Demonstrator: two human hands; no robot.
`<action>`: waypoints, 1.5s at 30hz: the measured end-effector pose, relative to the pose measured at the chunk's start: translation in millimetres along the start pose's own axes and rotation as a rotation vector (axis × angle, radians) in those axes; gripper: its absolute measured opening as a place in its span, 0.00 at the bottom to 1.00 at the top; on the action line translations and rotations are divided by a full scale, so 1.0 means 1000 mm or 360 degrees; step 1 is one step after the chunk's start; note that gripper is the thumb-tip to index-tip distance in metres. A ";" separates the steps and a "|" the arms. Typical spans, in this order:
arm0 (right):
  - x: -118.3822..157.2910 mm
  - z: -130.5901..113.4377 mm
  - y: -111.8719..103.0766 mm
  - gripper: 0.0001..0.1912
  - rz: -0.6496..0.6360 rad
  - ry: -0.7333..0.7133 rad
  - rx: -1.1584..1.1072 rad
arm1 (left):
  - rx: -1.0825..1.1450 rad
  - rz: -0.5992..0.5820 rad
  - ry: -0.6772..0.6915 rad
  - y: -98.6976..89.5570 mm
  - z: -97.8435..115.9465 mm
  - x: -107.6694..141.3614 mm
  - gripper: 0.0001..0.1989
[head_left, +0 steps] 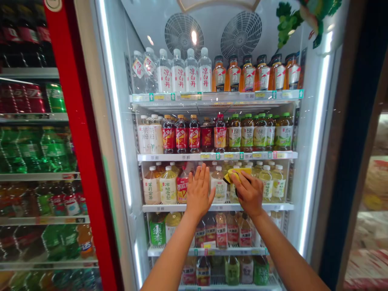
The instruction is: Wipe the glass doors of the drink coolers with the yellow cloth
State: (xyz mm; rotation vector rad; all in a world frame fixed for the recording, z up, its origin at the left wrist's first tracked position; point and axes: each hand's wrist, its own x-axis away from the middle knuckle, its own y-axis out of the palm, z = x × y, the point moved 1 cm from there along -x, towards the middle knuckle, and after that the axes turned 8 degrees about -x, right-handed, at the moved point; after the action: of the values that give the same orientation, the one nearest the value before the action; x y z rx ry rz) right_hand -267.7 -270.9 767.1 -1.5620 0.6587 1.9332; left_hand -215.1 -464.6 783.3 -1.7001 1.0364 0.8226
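My left hand (199, 190) is raised with its fingers stretched out and the palm facing the drinks cooler, seemingly flat on its glass door. It holds nothing. Just right of it, my right hand (249, 190) has its fingers bent over a yellow cleaning cloth (239, 171) with a dark edge, pressed toward the glass. Both hands are level with the third shelf (218, 207) from the top. Behind them stand white-capped bottles (168, 186) of pale drinks, some hidden by my hands.
Above are shelves with clear water bottles (190, 72), amber bottles (247, 74) and green tea bottles (235, 133). Lower shelves hold more bottles (221, 230). A red-framed cooler (72, 121) stands at the left. Bright light strips (315, 141) run down the sides. Leafy decoration (287, 22) shows at top right.
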 end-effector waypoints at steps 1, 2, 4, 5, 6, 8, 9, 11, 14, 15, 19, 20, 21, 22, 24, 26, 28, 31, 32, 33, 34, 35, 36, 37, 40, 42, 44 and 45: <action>-0.004 0.001 0.002 0.33 0.0056 0.0030 0.0004 | -0.0004 -0.0003 0.0011 -0.001 -0.004 0.001 0.40; -0.011 0.000 0.007 0.34 0.0127 0.0083 0.0012 | -0.0006 -0.0001 0.0010 -0.002 -0.009 0.002 0.41; -0.030 -0.011 0.022 0.36 0.0252 0.0198 0.0026 | -0.0003 0.0025 -0.0015 -0.003 -0.017 0.002 0.41; -0.038 -0.020 0.031 0.36 0.0284 0.0242 0.0029 | 0.0000 0.0046 -0.0031 -0.003 -0.021 0.001 0.41; -0.045 -0.031 0.038 0.36 0.0270 0.0251 0.0014 | 0.0002 0.0071 -0.0043 -0.003 -0.025 0.001 0.41; -0.047 -0.048 0.047 0.37 0.0166 0.0211 -0.0062 | 0.0002 0.0113 -0.0061 -0.002 -0.032 0.001 0.39; -0.043 -0.053 0.047 0.36 0.0084 0.0164 -0.0102 | 0.0001 0.0124 -0.0066 -0.001 -0.035 0.002 0.39; -0.031 -0.053 0.039 0.34 -0.0081 0.0052 -0.0155 | -0.0001 0.0119 -0.0077 0.000 -0.041 0.005 0.39; -0.022 -0.036 0.025 0.29 -0.0138 -0.0014 -0.0163 | -0.0007 0.0074 -0.0072 0.000 -0.049 0.012 0.40; -0.026 -0.031 0.025 0.28 -0.0085 0.0022 -0.0157 | -0.0012 0.0058 -0.0073 -0.001 -0.052 0.014 0.40; -0.060 -0.042 0.048 0.27 0.0144 0.0266 -0.0125 | -0.0038 0.0011 -0.0099 -0.006 -0.065 0.016 0.40; -0.065 -0.053 0.055 0.26 0.0143 0.0297 -0.0112 | -0.0044 0.0006 -0.0108 -0.008 -0.069 0.016 0.40; -0.068 -0.064 0.060 0.26 0.0105 0.0298 -0.0105 | -0.0046 0.0001 -0.0114 -0.009 -0.072 0.017 0.40; -0.066 -0.075 0.063 0.25 0.0040 0.0260 -0.0110 | -0.0045 -0.0004 -0.0118 -0.010 -0.076 0.018 0.40; -0.052 -0.089 0.060 0.24 -0.0113 0.0105 -0.0154 | -0.0037 -0.0011 -0.0130 -0.012 -0.083 0.022 0.40; -0.034 -0.089 0.051 0.23 -0.0186 -0.0042 -0.0201 | -0.0031 -0.0020 -0.0130 -0.013 -0.090 0.029 0.40; -0.028 -0.078 0.045 0.23 -0.0112 -0.0022 -0.0194 | -0.0036 -0.0034 -0.0108 -0.015 -0.098 0.035 0.40; -0.052 -0.069 0.054 0.24 0.0074 0.0186 -0.0141 | -0.0052 -0.0057 -0.0088 -0.017 -0.108 0.041 0.39; -0.065 -0.073 0.061 0.25 0.0123 0.0248 -0.0123 | -0.0060 -0.0061 -0.0099 -0.017 -0.111 0.041 0.39; -0.077 -0.081 0.070 0.26 0.0155 0.0286 -0.0107 | -0.0070 -0.0061 -0.0119 -0.018 -0.114 0.042 0.39; -0.085 -0.092 0.078 0.26 0.0159 0.0295 -0.0089 | -0.0080 -0.0059 -0.0143 -0.018 -0.117 0.042 0.39; -0.089 -0.104 0.085 0.26 0.0129 0.0272 -0.0078 | -0.0091 -0.0055 -0.0164 -0.018 -0.119 0.043 0.39; -0.088 -0.116 0.089 0.26 0.0070 0.0220 -0.0077 | -0.0097 -0.0050 -0.0175 -0.018 -0.122 0.044 0.39; -0.082 -0.126 0.091 0.26 -0.0004 0.0147 -0.0087 | -0.0100 -0.0047 -0.0176 -0.018 -0.124 0.045 0.40; -0.051 -0.138 0.082 0.25 -0.0172 -0.0062 -0.0147 | -0.0097 -0.0061 -0.0140 -0.018 -0.134 0.054 0.41; -0.039 -0.132 0.074 0.23 -0.0171 -0.0074 -0.0162 | -0.0106 -0.0081 -0.0118 -0.018 -0.142 0.061 0.41; -0.045 -0.126 0.074 0.21 -0.0080 0.0039 -0.0150 | -0.0124 -0.0095 -0.0106 -0.019 -0.151 0.066 0.41; -0.054 -0.126 0.078 0.20 -0.0018 0.0123 -0.0139 | -0.0132 -0.0096 -0.0108 -0.019 -0.156 0.068 0.41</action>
State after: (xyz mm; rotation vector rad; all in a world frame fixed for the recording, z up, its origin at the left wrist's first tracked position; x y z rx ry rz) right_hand -224.2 -419.0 797.4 -1.6975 0.6029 1.9250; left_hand -159.1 -626.2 782.2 -1.7526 0.9119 0.8884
